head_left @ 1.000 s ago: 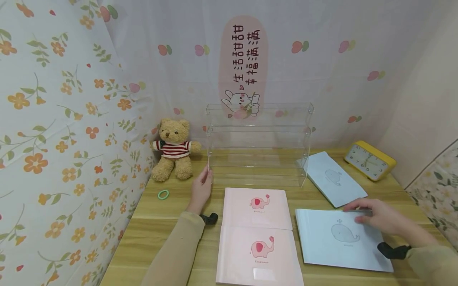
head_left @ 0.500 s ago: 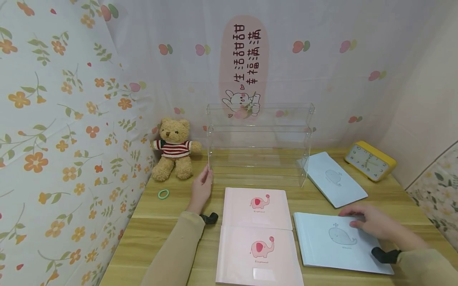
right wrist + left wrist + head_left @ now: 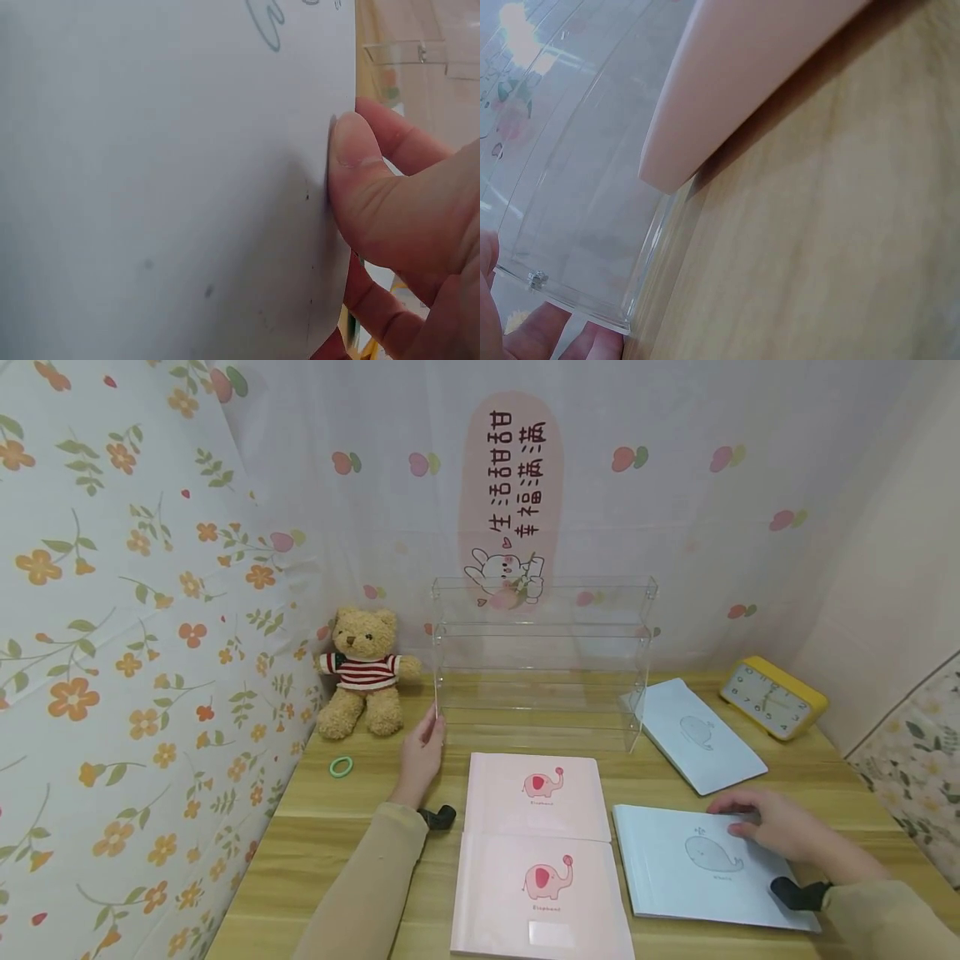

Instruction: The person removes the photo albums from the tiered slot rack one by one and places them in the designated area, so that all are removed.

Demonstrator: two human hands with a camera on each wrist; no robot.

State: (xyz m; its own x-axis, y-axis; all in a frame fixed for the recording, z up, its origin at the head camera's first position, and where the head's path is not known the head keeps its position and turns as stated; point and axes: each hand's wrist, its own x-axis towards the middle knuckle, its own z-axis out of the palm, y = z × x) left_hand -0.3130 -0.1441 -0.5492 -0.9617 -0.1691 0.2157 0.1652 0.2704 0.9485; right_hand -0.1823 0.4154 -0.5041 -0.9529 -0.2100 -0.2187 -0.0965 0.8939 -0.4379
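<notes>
A clear acrylic display rack [image 3: 540, 647] with several tiers stands at the back of the table. My left hand [image 3: 422, 753] grips its lower left side panel; the left wrist view shows fingers [image 3: 540, 330] behind the clear panel. At the right front lies a pale blue notebook [image 3: 675, 881] with a whale drawing. My right hand [image 3: 776, 827] pinches its far edge, thumb on the cover and fingers behind, as the right wrist view shows. Another blue whale notebook [image 3: 675, 718] lies slanted behind it, one corner by the rack's right side. Two pink elephant notebooks [image 3: 495, 793] lie in front of the rack.
A teddy bear [image 3: 365, 672] in a striped sweater sits left of the rack. Nearer to me is a green ring [image 3: 341, 767]. A yellow alarm clock [image 3: 776, 697] stands at the back right. Printed cloth [image 3: 150, 610] hangs along the left and back.
My right hand and the blue notebook it holds have shifted slightly left and toward me. The left hand stays at the rack.
</notes>
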